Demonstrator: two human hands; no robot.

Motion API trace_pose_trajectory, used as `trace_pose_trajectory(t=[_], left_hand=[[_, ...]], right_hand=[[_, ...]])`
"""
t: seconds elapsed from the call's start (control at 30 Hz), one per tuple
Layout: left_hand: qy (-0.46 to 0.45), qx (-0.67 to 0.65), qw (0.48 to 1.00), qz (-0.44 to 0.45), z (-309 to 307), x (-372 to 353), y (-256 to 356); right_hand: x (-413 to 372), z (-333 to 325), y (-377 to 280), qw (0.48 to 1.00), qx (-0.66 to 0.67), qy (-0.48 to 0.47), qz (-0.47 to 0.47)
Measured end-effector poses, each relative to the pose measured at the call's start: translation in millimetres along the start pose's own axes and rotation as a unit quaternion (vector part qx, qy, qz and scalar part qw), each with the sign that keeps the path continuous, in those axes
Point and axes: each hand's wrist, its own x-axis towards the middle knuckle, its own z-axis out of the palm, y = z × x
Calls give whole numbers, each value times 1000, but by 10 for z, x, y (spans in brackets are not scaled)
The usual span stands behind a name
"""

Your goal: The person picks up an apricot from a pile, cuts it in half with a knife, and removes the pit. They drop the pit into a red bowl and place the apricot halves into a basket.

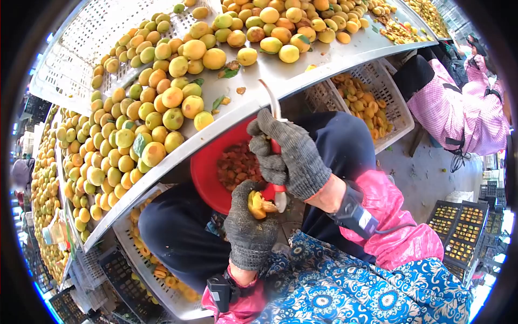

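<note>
My left hand (251, 232), in a dark grey knit glove, is closed around a cut-open apricot (258, 206) with its yellow flesh facing up. My right hand (291, 156), gloved the same way, grips a red-handled pitting tool (275, 147). One metal end points down beside the apricot; a curved metal piece rises above the fist toward the table edge. Beneath both hands, between my knees, sits a red basin (202, 174) holding a heap of brownish apricot pits (237, 166).
Whole apricots (154, 154) cover much of the metal table (318, 70) ahead and to the left. White crates of apricot halves (364, 105) stand under its edge on both sides. Black trays (458, 232) are stacked at right, near a person in pink checks (458, 105).
</note>
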Motion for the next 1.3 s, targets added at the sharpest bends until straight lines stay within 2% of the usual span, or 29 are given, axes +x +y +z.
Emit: trace_pose_trajectory(t=[0.03,0.1,0.13,0.2,0.23,0.27,0.33,0.4,0.53,0.6,0.67,0.83,0.93,1.0,1.03,1.1,1.17,1.23,1.27,1.3], left_hand=[[3,3,1000,3,-27,24,-4],[32,66,997,31,-85,102,70],[35,83,995,43,-97,146,68],[36,135,989,47,-127,203,72],[37,186,981,46,-139,218,69],[38,187,980,47,-150,225,62],[-27,205,978,15,-173,224,59],[-33,223,974,26,-190,241,80],[-62,256,964,41,-219,303,152],[-55,247,967,38,-191,297,160],[-46,238,970,34,-180,301,196],[-40,110,992,39,-187,303,155],[-29,113,992,41,-209,301,175],[-24,136,989,50,-279,328,280],[-19,158,986,58,-321,343,313],[28,194,974,115,-469,381,305],[54,264,958,102,-783,343,430],[137,275,947,93,-1119,271,326],[159,280,945,62,-1329,217,284],[180,286,941,29,-1553,145,236]], right_hand=[[-13,-18,-13,999,-39,3,-10],[-108,-73,-70,979,-203,-5,34],[-113,-95,5,979,-203,-8,31],[-117,-143,166,939,-336,-45,-65],[-217,-110,73,918,-394,-41,-21],[-199,-152,83,913,-399,-76,-40],[-182,-181,93,908,-400,-110,-59],[-191,-169,65,864,-480,-113,-101],[-223,-181,58,865,-465,-135,-130],[-317,-113,-26,904,-412,-110,-24],[-326,-152,6,912,-395,-109,-27],[-396,-171,31,936,-334,-109,-29],[-403,-178,69,936,-322,-124,-71],[-429,-173,38,967,-222,-128,-4],[-430,-167,36,966,-222,-132,-6],[-427,-149,32,970,-206,-112,-60],[-429,-143,-46,971,-205,-103,-66],[-403,-141,-104,949,-276,-109,-106],[-268,-186,8,914,-301,-174,-207],[-198,-229,50,915,-297,-174,-209]])
